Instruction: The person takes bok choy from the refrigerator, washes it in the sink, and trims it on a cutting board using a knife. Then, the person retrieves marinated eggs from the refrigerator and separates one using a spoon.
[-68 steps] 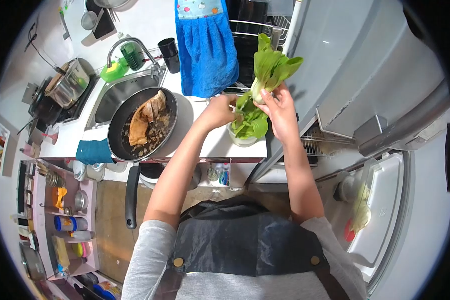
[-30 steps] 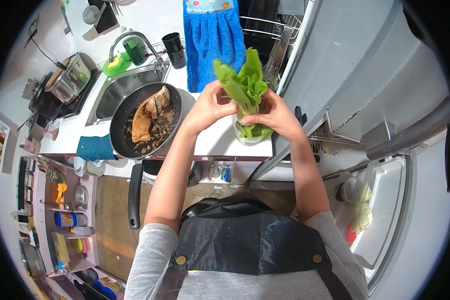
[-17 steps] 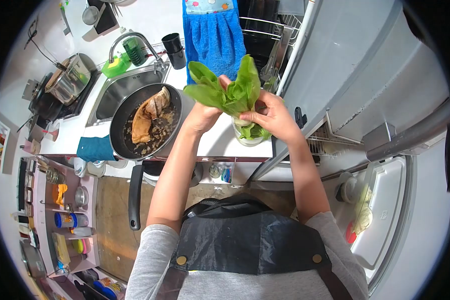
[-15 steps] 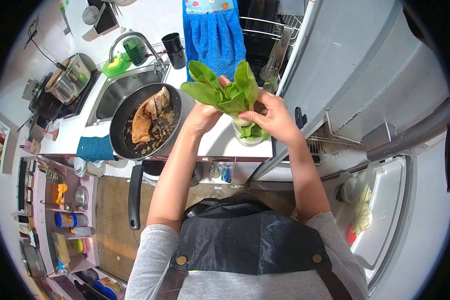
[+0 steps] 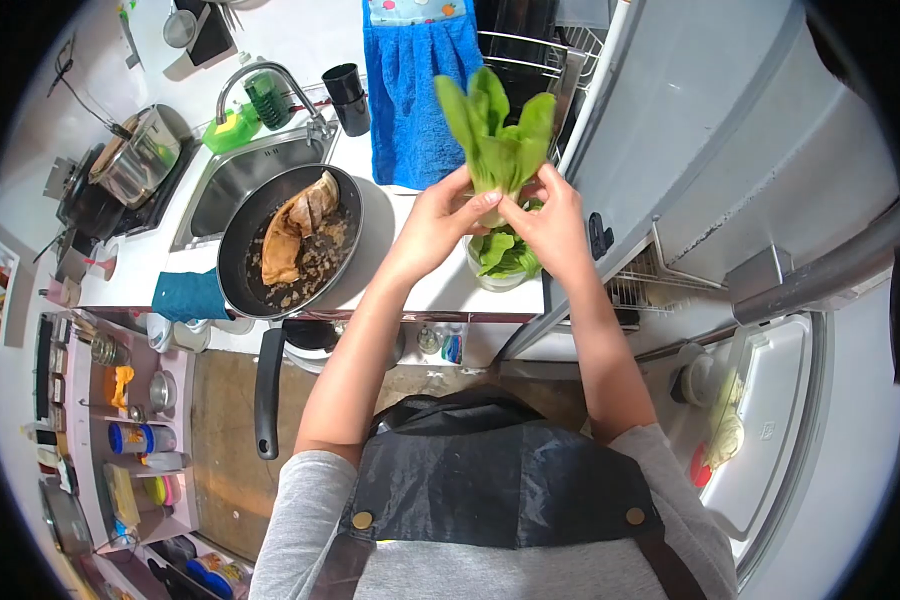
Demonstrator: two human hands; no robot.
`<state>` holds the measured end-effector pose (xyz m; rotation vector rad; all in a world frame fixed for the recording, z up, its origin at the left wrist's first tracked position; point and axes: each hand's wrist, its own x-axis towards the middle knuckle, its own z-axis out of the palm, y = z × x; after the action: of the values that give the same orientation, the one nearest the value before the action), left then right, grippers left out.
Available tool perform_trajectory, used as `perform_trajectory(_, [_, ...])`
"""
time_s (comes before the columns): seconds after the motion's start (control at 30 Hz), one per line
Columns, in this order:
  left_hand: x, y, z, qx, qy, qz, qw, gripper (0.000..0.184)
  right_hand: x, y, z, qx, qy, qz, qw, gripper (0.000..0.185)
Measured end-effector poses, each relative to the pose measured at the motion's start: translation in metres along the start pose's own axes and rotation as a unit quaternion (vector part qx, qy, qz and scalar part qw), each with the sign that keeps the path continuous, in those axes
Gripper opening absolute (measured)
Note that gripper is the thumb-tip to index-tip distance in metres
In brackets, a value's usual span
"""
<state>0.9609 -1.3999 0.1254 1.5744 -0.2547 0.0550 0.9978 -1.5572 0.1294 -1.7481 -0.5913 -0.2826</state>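
Note:
A green bok choy [image 5: 497, 140] stands upright between my two hands, its leaves fanned out at the top and its pale base low. My left hand [image 5: 440, 225] grips the base from the left, thumb in front. From the other side, my right hand [image 5: 550, 220] closes on the same base, the two thumbs almost meeting. Just below the hands, a clear bowl [image 5: 500, 283] on the counter holds loose green leaves [image 5: 507, 254]. To the left is a dark frying pan [image 5: 315, 290] with a browned piece of meat [image 5: 288, 245] and brown bits in it.
Behind the pan lies a steel sink [image 5: 210, 205] with a curved faucet [image 5: 260, 68]. A blue towel [image 5: 410, 100] hangs behind the bok choy. Black cups [image 5: 346, 100] stand beside it. The pan's handle [image 5: 268, 400] juts past the counter edge. An open fridge door [image 5: 780, 420] is at right.
The bok choy has gone from leaning left to upright and shifted a little right and up. My left hand has moved right, from under the leaves to the base. The pan has stayed put.

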Motion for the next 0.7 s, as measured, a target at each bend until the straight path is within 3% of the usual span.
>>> perform_trajectory(0.07, [-0.002,0.003,0.007,0.018,0.029,0.04,0.999,0.048,0.001,-0.004,-0.001,0.006,-0.003,0.008,1.0,0.029])
perform_trajectory(0.2, [-0.004,0.011,0.005,-0.024,0.077,0.029,0.996,0.038,0.002,-0.007,0.0,0.092,-0.042,0.032,0.994,0.028])
perform_trajectory(0.4, [-0.003,0.002,0.002,-0.037,0.085,0.007,0.996,0.036,0.0,0.001,0.01,-0.013,0.015,-0.022,1.0,0.03])
perform_trajectory(0.5, [-0.003,0.003,0.002,-0.045,0.089,-0.001,0.995,0.039,0.0,-0.002,0.012,0.072,0.023,-0.01,0.997,0.031])
perform_trajectory(0.63, [-0.006,0.006,0.002,-0.041,0.064,0.01,0.997,0.041,0.0,0.0,0.007,0.086,-0.011,0.035,0.996,0.032])
perform_trajectory(0.7, [-0.006,0.003,-0.009,-0.127,0.002,0.016,0.992,0.041,0.003,-0.001,-0.004,0.11,-0.067,0.081,0.988,0.033])
